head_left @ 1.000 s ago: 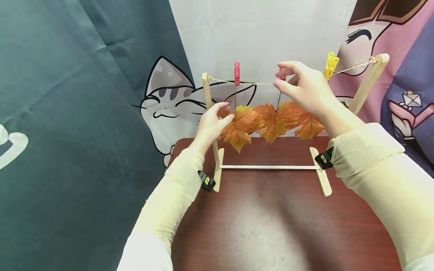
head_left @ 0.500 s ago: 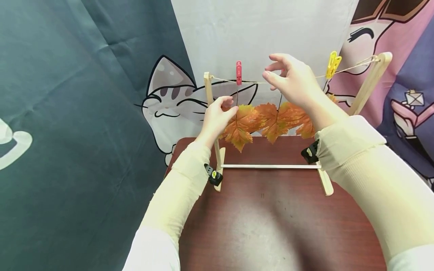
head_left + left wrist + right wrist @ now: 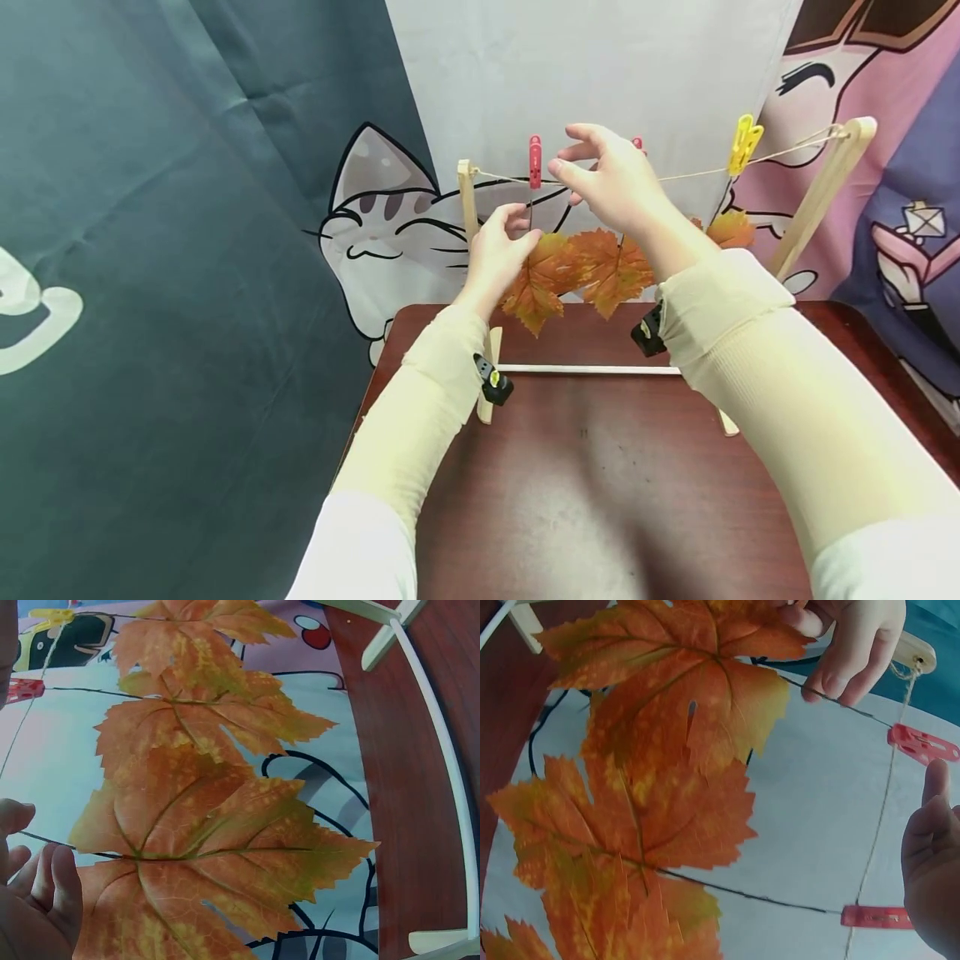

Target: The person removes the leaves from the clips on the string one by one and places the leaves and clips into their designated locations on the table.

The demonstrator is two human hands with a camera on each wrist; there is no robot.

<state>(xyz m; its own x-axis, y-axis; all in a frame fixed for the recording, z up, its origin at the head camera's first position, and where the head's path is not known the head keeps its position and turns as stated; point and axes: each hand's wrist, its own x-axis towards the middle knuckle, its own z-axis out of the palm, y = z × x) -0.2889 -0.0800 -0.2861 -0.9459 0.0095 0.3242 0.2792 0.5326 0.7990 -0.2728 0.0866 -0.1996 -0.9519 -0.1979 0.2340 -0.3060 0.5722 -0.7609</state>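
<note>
Orange maple leaves hang by thin dark stems from clothespins on a string (image 3: 690, 174). My left hand (image 3: 497, 257) is beside the stem of the leftmost leaf (image 3: 202, 855), thumb and fingers parted around the stem. Close to the left red clothespin (image 3: 535, 162) is my right hand (image 3: 618, 187), its thumb and fingers spread apart, holding nothing. In the right wrist view, a fingertip of that hand comes right up to the same clothespin. A second red clothespin (image 3: 876, 916) is partly hidden behind the right hand, and a yellow clothespin (image 3: 745, 146) grips the rightmost stem.
The string runs between the left wooden post (image 3: 468, 200) and the right wooden post (image 3: 821, 200). A white rod (image 3: 585, 368) joins their feet on the dark red table (image 3: 555, 492). Behind hangs a printed cloth (image 3: 480, 67) with cartoon animals.
My right hand has moved left along the string, from the second red clothespin to the left one. The left hand has risen slightly and shifted right toward the leaf stem.
</note>
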